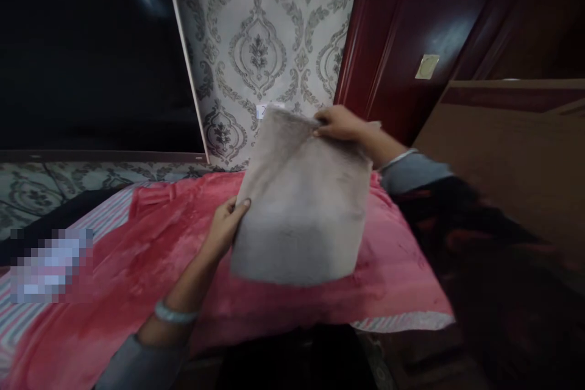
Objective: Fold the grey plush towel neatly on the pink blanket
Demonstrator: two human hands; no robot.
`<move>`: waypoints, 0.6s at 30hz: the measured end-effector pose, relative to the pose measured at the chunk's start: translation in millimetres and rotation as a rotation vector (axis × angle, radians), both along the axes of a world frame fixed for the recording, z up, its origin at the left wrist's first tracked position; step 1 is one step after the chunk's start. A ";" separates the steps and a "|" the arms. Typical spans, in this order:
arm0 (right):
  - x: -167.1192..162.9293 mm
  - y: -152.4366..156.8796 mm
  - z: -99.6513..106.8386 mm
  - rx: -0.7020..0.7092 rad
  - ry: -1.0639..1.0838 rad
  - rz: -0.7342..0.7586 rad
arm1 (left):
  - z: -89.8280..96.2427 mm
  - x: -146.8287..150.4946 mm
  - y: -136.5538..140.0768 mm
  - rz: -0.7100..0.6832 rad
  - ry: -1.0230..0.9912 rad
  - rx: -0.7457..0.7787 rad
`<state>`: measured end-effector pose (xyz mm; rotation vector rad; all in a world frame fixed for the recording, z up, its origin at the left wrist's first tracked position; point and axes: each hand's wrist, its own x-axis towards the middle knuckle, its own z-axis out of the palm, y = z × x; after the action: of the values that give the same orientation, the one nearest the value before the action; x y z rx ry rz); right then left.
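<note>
Between my two hands hangs a flat, greyish-beige sheet, roughly rectangular, with darker smudged folds near its top; motion blurs it, and I cannot tell whether it is cloth or paper. My left hand pinches its left edge, thumb on the near face and fingers behind. At the top edge, my right hand grips it with thumb and fingers closed. Below the sheet lies a pink-red plush blanket, spread over a low surface and partly covered by the sheet.
A large dark television screen fills the upper left. Patterned wallpaper covers the wall behind, with a small white label on it. Dark red wood panelling and a brown board stand at the right. Striped cloth shows beside the blanket.
</note>
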<state>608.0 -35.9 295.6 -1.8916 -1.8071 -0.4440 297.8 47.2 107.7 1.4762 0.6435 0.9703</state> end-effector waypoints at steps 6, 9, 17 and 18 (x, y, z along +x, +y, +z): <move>-12.2 28.9 -159.1 0.094 0.410 -0.127 | -68.4 6.1 51.7 0.034 0.057 -0.298; -9.9 -13.3 -232.1 0.086 0.563 -0.193 | -91.9 0.2 56.4 0.036 0.019 -0.344; -5.9 -98.7 -321.4 0.053 1.132 -0.259 | -108.0 14.9 55.8 0.032 0.019 -0.421; -10.3 -102.3 -324.0 0.050 1.225 -0.226 | -109.0 16.4 54.5 0.033 0.029 -0.423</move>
<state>597.7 -138.2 -28.4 -1.6845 -0.7522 0.5249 314.2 101.7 -1.3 1.1086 0.8387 0.7799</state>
